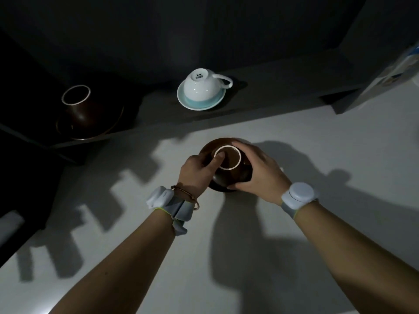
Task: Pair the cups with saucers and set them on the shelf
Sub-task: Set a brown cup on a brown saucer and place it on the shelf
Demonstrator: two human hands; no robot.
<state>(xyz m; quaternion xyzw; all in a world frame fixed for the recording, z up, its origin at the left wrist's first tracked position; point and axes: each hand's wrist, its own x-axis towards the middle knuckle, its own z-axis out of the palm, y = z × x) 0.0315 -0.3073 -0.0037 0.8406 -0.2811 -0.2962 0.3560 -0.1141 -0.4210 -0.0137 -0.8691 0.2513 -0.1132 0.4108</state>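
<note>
A brown cup (231, 164) stands upside down on a brown saucer (217, 186) on the white counter, its pale foot ring facing up. My left hand (199, 171) grips its left side, with a finger resting on the base. My right hand (256, 171) wraps around the cup's right side and the saucer's edge. On the dark shelf (158, 114) behind, a white cup (201, 85) lies inverted on a pale blue saucer (199, 103). Further left, another brown cup (78, 105) sits inverted on a brown saucer (90, 130), deep in shadow.
The white counter (317, 143) spreads in front of the shelf and carries hard shadows. A blue and white box (390, 73) leans at the far right. A pale object (9, 225) shows at the left edge. The scene is dim.
</note>
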